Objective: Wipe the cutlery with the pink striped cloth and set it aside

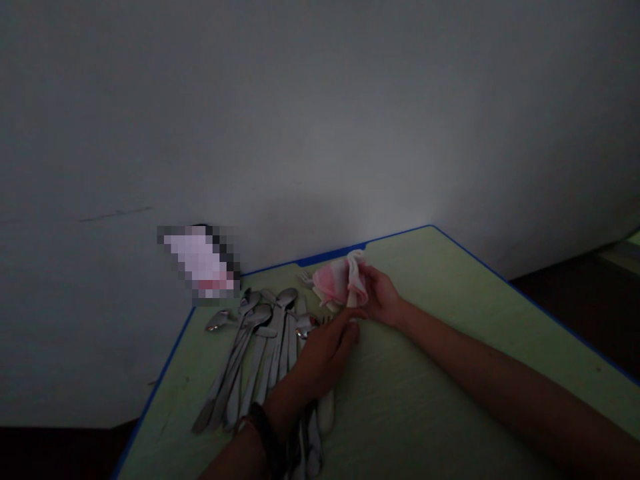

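Observation:
My right hand (383,297) is closed around a pink and white cloth (333,280), bunched above the table near its back edge. My left hand (325,350) is just below the cloth, fingers curled together near a thin pale piece; what they grip is hard to make out. Fork tines (304,277) show at the cloth's left side; whether that fork is inside the cloth or behind it I cannot tell. A pile of metal spoons and other cutlery (260,353) lies to the left, partly hidden under my left hand and wrist.
The pale green table (450,320) has a blue edge and stands against a grey wall (320,120). A blurred-out phone-like object (203,260) leans by the wall at the back left corner. Dark floor (565,280) shows past the table's right edge.

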Available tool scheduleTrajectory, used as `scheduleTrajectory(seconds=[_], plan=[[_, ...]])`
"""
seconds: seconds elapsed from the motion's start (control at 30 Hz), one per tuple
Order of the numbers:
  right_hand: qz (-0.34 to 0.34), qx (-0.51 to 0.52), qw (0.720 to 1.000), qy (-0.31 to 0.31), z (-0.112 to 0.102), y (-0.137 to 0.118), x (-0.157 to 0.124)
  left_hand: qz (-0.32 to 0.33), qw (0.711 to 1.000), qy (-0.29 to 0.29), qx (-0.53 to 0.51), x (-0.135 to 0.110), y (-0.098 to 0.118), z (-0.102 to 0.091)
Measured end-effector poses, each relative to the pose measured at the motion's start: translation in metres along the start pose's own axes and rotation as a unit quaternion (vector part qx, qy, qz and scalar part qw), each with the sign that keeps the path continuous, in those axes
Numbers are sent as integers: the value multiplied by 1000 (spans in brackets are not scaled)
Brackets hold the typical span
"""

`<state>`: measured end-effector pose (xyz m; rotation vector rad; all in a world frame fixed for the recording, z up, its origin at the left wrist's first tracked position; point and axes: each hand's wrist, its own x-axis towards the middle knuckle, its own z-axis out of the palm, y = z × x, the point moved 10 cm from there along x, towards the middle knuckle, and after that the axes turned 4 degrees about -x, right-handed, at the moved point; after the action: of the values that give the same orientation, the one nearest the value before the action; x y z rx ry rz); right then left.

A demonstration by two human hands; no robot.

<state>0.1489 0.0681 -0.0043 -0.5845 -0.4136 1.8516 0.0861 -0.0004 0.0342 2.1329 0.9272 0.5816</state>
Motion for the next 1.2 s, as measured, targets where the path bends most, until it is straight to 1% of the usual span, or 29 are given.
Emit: scheduleTrajectory(seconds=[0.13,0.2,0.27,0.33,0.43,0.5,0.6,0.7,0.77,0.87,0.97,1.07,1.13,1.2], plan=[[40,-38,998,1,3,9,-2,9,998,57,4,2,1,-9],[45,-38,998,-3,4,11,-1,18,997,69,10,2,3,-11],[54,-33,998,-4,3,13,0,21,998,57,14,1,4,-10],[52,-20,998,-1,1,13,2,19,999,26,13,0,5,-6],[18,14,1000,-2,0,6,5,21,1000,-21,12,-2,6,0],[7,23,1000,2,-2,5,7,32,999,-41,13,-4,9,3],[16,-5,1000,18,-7,9,9,48,997,-57,13,-5,13,4],[3,-23,999,25,-11,9,11,39,997,-54,25,-5,12,4],[-8,-29,999,25,-14,7,12,28,998,-46,25,-4,11,4],[-17,-53,998,28,-18,5,13,22,1000,-19,-6,-2,8,3],[-37,-68,996,34,-22,1,12,13,997,34,-62,0,-1,-2],[-46,-69,996,25,-20,-2,13,-16,990,102,-97,1,-16,-11],[-40,-61,997,18,-19,-1,13,-42,988,127,-79,0,-23,-16],[-35,-48,998,16,-18,-1,13,-60,990,125,-37,1,-25,-18]])
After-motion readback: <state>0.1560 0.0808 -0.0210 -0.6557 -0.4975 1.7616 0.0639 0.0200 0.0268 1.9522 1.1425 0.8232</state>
